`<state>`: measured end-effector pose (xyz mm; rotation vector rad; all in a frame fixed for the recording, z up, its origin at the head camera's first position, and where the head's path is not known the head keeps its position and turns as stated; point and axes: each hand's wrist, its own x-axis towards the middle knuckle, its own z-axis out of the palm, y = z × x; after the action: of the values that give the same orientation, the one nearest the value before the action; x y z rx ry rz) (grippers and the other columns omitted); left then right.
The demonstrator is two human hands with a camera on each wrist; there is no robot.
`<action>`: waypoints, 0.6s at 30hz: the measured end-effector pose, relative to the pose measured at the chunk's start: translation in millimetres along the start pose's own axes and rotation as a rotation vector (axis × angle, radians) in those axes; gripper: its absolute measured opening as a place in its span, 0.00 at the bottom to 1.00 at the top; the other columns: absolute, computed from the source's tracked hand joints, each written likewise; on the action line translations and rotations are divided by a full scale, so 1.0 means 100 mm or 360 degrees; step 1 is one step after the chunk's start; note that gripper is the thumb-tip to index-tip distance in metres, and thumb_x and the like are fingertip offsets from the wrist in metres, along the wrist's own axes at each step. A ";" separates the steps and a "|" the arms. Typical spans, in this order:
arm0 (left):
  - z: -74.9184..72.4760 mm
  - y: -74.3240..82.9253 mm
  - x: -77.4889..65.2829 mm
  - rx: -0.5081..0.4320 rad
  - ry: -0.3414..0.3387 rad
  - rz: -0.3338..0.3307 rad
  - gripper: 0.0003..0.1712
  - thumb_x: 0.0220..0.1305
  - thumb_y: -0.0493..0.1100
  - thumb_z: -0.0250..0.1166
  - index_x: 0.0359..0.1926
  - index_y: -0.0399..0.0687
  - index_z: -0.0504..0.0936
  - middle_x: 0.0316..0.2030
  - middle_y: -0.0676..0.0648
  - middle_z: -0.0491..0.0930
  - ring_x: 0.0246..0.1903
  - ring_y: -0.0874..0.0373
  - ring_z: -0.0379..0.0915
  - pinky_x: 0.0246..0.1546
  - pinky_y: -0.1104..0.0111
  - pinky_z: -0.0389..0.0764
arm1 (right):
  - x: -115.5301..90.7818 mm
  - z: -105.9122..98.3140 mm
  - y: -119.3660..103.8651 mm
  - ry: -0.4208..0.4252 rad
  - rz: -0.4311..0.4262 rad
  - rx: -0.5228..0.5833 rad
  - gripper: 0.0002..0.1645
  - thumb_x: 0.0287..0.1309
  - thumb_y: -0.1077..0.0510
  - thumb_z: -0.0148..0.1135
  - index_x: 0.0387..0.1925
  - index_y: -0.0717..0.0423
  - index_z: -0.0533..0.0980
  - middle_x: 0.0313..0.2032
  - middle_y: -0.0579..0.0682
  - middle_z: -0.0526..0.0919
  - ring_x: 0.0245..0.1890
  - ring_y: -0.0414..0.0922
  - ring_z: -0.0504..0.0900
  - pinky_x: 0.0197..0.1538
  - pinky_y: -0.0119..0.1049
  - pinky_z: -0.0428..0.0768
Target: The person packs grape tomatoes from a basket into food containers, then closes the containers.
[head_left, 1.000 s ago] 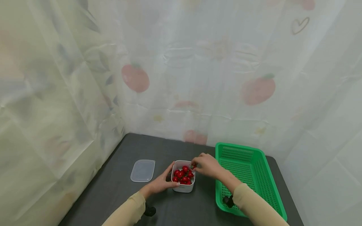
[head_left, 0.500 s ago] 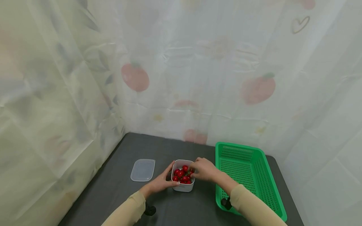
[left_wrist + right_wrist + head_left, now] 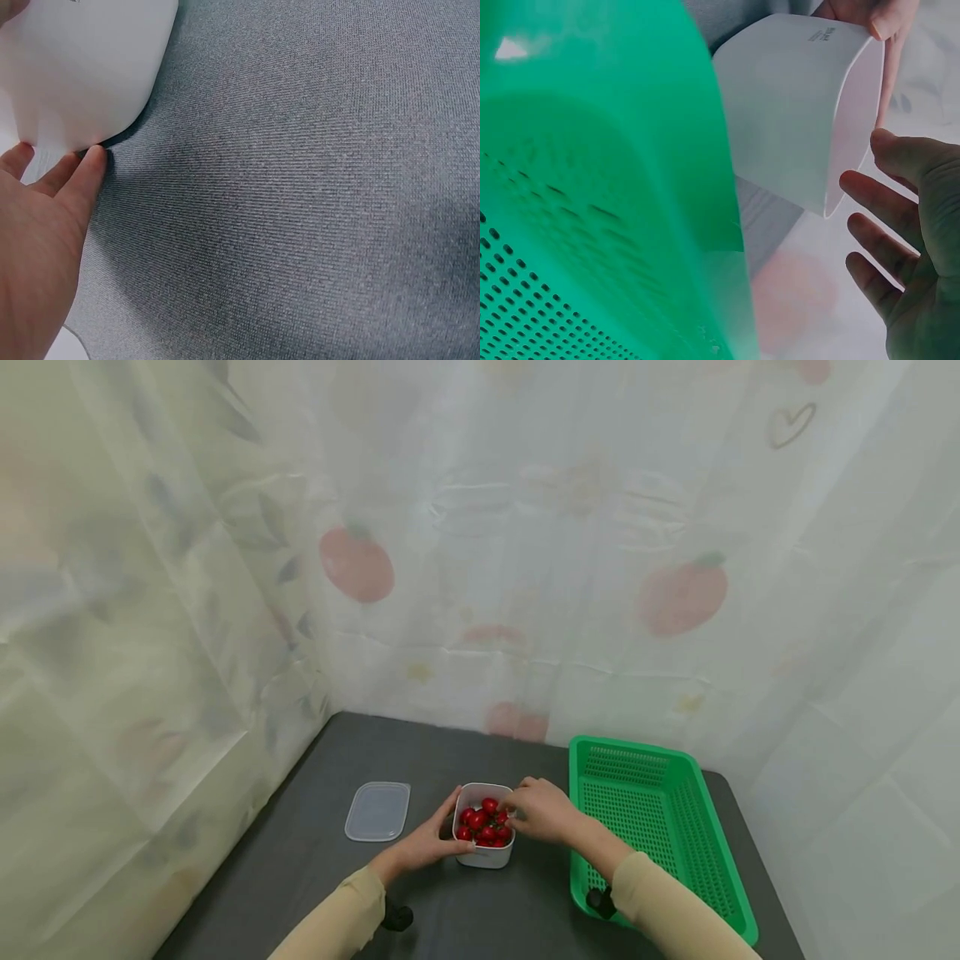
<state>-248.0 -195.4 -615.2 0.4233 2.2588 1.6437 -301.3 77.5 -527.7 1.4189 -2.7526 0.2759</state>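
A white square plastic container stands on the dark table, with several cherry tomatoes inside. My left hand grips it from the left, thumb at the near rim and fingers along the far side. In the left wrist view, that hand's fingertips press the container's wall near its base. My right hand hovers over the right rim, fingertips above the tomatoes. The right wrist view shows the right hand's fingers spread and loosely bent beside the container's mouth, with nothing between them. From that side the tomatoes are hidden.
A translucent lid lies flat to the left of the container. On the right stands a large green perforated basket, under my right forearm. A printed curtain hangs behind the table.
A second ago my right hand pinched a cherry tomato at the container's right rim. The hand then dipped over the container and let the tomato go inside. My left hand keeps its hold.
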 end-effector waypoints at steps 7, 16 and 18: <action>-0.02 0.01 -0.06 0.0018 0.0065 -0.0038 0.63 0.68 0.53 0.70 0.82 0.60 0.30 0.81 0.37 0.36 0.74 0.32 0.51 0.67 0.40 0.62 | -0.02 -0.03 -0.04 0.0080 -0.0035 -0.0024 0.13 0.64 0.51 0.71 0.49 0.44 0.87 0.43 0.41 0.88 0.47 0.45 0.79 0.51 0.44 0.77; -0.19 0.05 -0.23 0.0061 0.0208 -0.0029 0.46 0.77 0.54 0.59 0.83 0.53 0.42 0.79 0.36 0.47 0.74 0.33 0.52 0.68 0.40 0.60 | -0.01 -0.07 -0.18 0.0141 -0.0097 -0.0068 0.13 0.66 0.51 0.69 0.50 0.43 0.86 0.45 0.40 0.88 0.47 0.44 0.79 0.50 0.42 0.78; -0.23 0.05 -0.27 0.0060 0.0226 -0.0003 0.43 0.78 0.53 0.57 0.82 0.49 0.47 0.78 0.35 0.51 0.74 0.34 0.53 0.68 0.41 0.61 | 0.00 -0.06 -0.23 0.0175 -0.0134 -0.0105 0.13 0.65 0.51 0.69 0.51 0.43 0.86 0.45 0.39 0.88 0.45 0.44 0.79 0.47 0.39 0.77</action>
<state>-232.6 -225.5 -601.6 0.3227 2.3950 1.6814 -282.9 64.9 -518.1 1.4527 -2.5832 0.2495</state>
